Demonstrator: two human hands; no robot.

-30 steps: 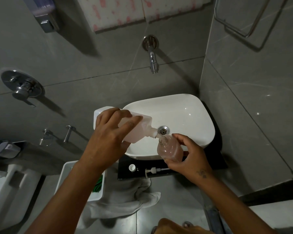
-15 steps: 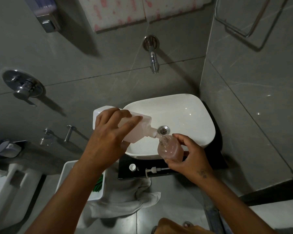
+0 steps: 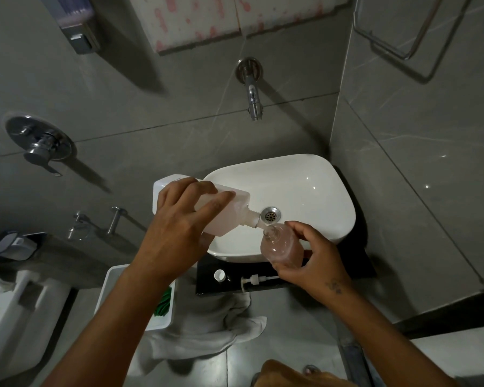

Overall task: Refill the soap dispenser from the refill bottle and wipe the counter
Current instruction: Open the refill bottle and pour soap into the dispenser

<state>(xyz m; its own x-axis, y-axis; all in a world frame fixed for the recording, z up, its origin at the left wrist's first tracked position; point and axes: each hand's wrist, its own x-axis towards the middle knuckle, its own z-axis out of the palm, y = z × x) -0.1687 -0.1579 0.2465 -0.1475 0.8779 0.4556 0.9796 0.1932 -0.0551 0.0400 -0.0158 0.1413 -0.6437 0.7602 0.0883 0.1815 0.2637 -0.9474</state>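
Observation:
My left hand (image 3: 179, 233) grips the white translucent refill bottle (image 3: 229, 210), tipped on its side with its spout touching the mouth of the soap dispenser bottle (image 3: 281, 245). That clear dispenser bottle holds pinkish soap and sits in my right hand (image 3: 313, 258), held over the front rim of the white sink basin (image 3: 319, 191). On the black counter (image 3: 355, 270) below lie the white pump head (image 3: 253, 280) and a small white cap (image 3: 219, 275). A grey-white cloth (image 3: 207, 325) hangs off the counter's front edge.
A chrome tap (image 3: 253, 100) juts from the grey tiled wall above the basin. A white bin (image 3: 140, 297) with something green inside stands left of the counter. A toilet (image 3: 14, 311) is at far left, with a shower valve (image 3: 41, 143) above it.
Both hands and both bottles stay nearly still. The refill bottle remains tipped into the dispenser's mouth.

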